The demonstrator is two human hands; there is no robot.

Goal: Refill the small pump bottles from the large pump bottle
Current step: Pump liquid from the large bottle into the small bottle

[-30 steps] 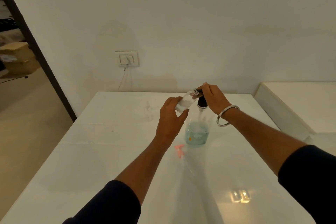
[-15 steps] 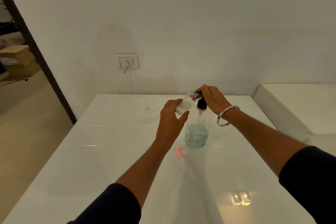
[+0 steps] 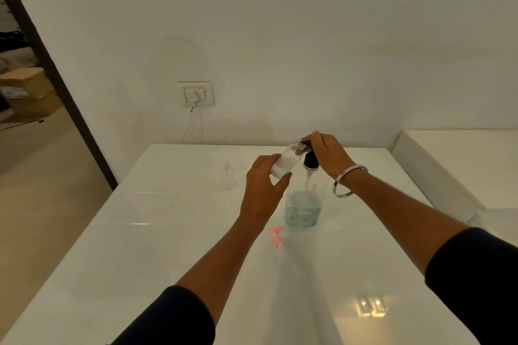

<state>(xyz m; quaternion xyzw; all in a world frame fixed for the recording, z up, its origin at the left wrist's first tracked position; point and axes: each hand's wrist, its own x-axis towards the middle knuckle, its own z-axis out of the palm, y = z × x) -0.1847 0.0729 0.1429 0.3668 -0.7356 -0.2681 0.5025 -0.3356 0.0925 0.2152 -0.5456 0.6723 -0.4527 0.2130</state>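
Observation:
The large clear pump bottle (image 3: 303, 210), with blue-green liquid in its lower part, stands upright mid-table. My right hand (image 3: 329, 155) rests over its black pump head (image 3: 310, 161), fingers curled down on it. My left hand (image 3: 262, 190) grips a small clear bottle (image 3: 287, 161) with a white label, tilted so its open threaded neck sits at the pump's spout. A pink pump cap (image 3: 274, 237) lies on the table in front of the large bottle. Another small clear bottle (image 3: 228, 175) stands to the left.
The glossy white table (image 3: 168, 246) ends at a wall with a socket and cable (image 3: 197, 94). A white ledge (image 3: 448, 165) sits to the right. An open doorway with cardboard boxes (image 3: 25, 89) lies far left.
Both hands stay in the same hold at the pump. The small bottle's neck has stayed at the spout; the view has shifted slightly.

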